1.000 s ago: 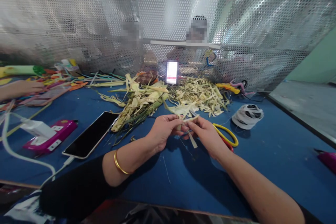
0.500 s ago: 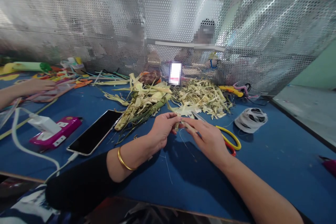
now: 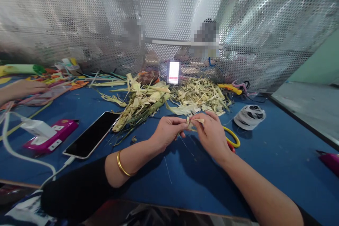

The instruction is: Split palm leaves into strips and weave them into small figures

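Observation:
My left hand (image 3: 168,133) pinches a small pale strip of dried husk (image 3: 188,121) between thumb and fingertips. Meeting it from the other side, my right hand (image 3: 212,136) has its fingers closed on the same piece, with a pale end sticking out over them. A thin thread (image 3: 186,145) hangs below the fingers. Partly hidden behind my right hand lie scissors (image 3: 235,137) with yellow and red handles. Just beyond both hands is a heap of shredded dry husks (image 3: 202,95); longer husks and stalks (image 3: 144,102) lie to its left.
On the left, a black-screened phone (image 3: 91,136) is cabled to a white charger in a magenta power strip (image 3: 57,137). White twine (image 3: 249,117) sits at right. A perforated metal screen (image 3: 180,14) closes the back. Another person's hand (image 3: 26,88) is at far left.
My right hand has shifted its grip, fingers now bent at the husk strip with the pale end pointing right. The whole view has slid slightly left.

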### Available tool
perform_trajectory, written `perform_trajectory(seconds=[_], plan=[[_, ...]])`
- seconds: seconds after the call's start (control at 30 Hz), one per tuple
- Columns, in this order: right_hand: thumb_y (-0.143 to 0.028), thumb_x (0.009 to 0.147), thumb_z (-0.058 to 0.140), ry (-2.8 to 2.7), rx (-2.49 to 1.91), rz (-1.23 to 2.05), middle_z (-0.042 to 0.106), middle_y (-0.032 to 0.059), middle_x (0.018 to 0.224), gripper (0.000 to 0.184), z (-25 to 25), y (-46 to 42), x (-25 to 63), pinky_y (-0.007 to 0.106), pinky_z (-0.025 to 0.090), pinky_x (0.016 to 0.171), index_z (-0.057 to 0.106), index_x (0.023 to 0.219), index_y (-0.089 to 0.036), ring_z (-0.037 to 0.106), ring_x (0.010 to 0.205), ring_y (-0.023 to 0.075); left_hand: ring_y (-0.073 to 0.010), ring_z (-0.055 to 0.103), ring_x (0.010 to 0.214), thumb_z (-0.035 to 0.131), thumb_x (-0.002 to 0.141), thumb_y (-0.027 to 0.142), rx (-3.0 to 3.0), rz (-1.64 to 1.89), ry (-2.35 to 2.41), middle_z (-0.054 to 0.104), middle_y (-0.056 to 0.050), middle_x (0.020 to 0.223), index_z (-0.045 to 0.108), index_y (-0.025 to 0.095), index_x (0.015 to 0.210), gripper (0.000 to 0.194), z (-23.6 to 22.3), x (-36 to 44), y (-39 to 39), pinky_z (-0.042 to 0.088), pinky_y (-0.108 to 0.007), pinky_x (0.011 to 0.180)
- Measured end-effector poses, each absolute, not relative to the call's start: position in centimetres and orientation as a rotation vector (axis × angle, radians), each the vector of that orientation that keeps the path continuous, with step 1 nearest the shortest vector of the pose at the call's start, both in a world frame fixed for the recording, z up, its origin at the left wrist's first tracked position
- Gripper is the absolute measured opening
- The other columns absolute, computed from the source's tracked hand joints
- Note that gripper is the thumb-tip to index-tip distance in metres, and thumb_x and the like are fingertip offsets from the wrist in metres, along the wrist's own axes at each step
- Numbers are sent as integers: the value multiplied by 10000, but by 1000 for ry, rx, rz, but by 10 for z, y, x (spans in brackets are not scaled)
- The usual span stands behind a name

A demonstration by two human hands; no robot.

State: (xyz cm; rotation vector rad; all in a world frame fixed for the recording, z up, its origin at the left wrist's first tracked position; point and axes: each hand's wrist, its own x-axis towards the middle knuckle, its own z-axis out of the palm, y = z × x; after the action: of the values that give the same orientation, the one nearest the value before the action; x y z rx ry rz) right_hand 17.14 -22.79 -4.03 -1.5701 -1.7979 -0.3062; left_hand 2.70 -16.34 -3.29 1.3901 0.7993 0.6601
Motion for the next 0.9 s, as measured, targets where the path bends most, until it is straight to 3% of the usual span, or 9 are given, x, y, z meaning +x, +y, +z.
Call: perform_trajectory(seconds=[0.2,0.4,0.63,0.77,0.9], plan=[[-280,886,435,-1694,-1744,-138,650,37,714,186,-45,-227,173,303,367,705,548,755,-214,545,638,186,-55,437,458,679,672,345,1421,623,740,636,-15,594,723,134,751,230,-31,27,-166,295,-173,422],[-335,835,460,-1566,-1795,146,587,10,606,204,-43,-227,171,266,316,551,575,725,-207,507,568,166,-54,455,476,724,620,271,1400,718,796,643,-2,623,719,130,681,154,-36,29,-170,385,-190,493],[-414,756,546,-1289,-1750,479,521,-21,516,261,-48,-220,172,242,320,487,529,609,-198,442,502,124,-41,384,360,706,675,271,1305,676,926,551,36,460,685,129,828,210,-34,32,-172,270,-165,375],[-451,720,611,-1134,-1626,646,518,-43,483,272,-47,-220,171,236,336,454,509,660,-207,446,448,115,-40,419,372,741,627,271,1205,739,950,573,31,503,624,135,767,227,-37,33,-168,242,-154,357],[-384,724,624,-1229,-1485,586,592,-14,594,195,-38,-225,171,250,403,526,601,753,-192,511,538,130,-43,448,396,746,589,248,1099,818,905,608,8,577,605,134,734,232,-42,32,-159,222,-154,341]])
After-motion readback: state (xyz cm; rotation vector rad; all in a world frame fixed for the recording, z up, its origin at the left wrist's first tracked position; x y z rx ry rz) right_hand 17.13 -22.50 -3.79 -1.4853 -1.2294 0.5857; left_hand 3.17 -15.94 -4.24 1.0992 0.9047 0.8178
